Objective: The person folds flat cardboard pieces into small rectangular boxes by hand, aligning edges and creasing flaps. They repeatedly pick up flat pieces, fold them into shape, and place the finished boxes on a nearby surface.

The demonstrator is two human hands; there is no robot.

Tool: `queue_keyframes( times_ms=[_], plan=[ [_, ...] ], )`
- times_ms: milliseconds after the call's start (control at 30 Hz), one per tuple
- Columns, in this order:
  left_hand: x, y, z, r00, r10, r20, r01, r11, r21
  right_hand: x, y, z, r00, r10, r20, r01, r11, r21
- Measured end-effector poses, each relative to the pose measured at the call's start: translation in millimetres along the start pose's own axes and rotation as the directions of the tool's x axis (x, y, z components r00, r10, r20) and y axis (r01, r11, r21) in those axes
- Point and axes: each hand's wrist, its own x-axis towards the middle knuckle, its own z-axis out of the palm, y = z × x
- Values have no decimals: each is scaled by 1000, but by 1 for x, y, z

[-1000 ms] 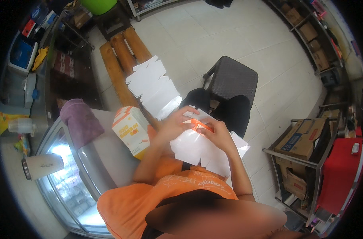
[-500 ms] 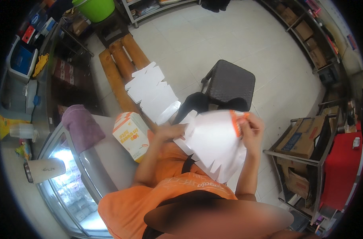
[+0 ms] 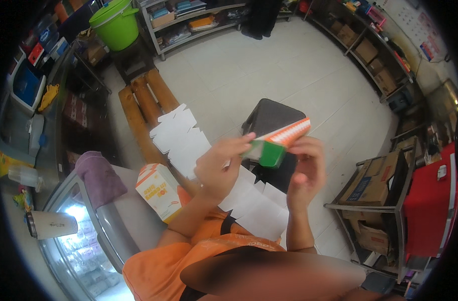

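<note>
My left hand (image 3: 219,163) is closed at the left edge of a cardboard carton (image 3: 289,133), fingertips against its green end. On the other side, my right hand (image 3: 307,168) has its fingers curled against the carton's orange-and-white checked part, the thumb standing apart. The carton is partly folded and a little blurred by motion. White flat cardboard (image 3: 256,200) with notched edges lies over my lap below the hands; whether it joins the carton I cannot tell. To the left stands a stack of printed cartons (image 3: 160,193) in white, orange and yellow.
Flat white carton blanks (image 3: 181,138) lie on a wooden bench (image 3: 131,108). A dark stool (image 3: 274,113) stands ahead. Left are a purple cloth (image 3: 101,178) and a lit display case (image 3: 91,251); right, a metal rack (image 3: 364,206) with cardboard boxes. Another person's dark-clad legs (image 3: 261,20) show far off.
Both hands have risen and turned the carton, bringing its green end and checked part into sight. My left hand has moved up and right, from the cardboard's edge to the green end.
</note>
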Motion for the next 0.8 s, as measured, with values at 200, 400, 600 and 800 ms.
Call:
queue_keyframes(
  times_ms=[200, 400, 600, 800],
  plan=[
    [6, 3, -8, 937, -89, 338, 119, 991, -68, 11, -15, 5, 983, 135, -126, -138, 990, -22],
    [-3, 23, 8, 948, -225, 224, 254, 961, -110, 4, -11, 13, 979, -191, -65, 163, 941, -297],
    [-8, 15, 16, 929, -310, 203, 367, 846, -386, 2, -9, 5, 978, 199, -57, -187, 967, 176],
    [-10, 13, 18, 945, -269, 186, 315, 901, -299, -3, -5, 11, 950, 301, -86, -276, 934, 227]
  ],
)
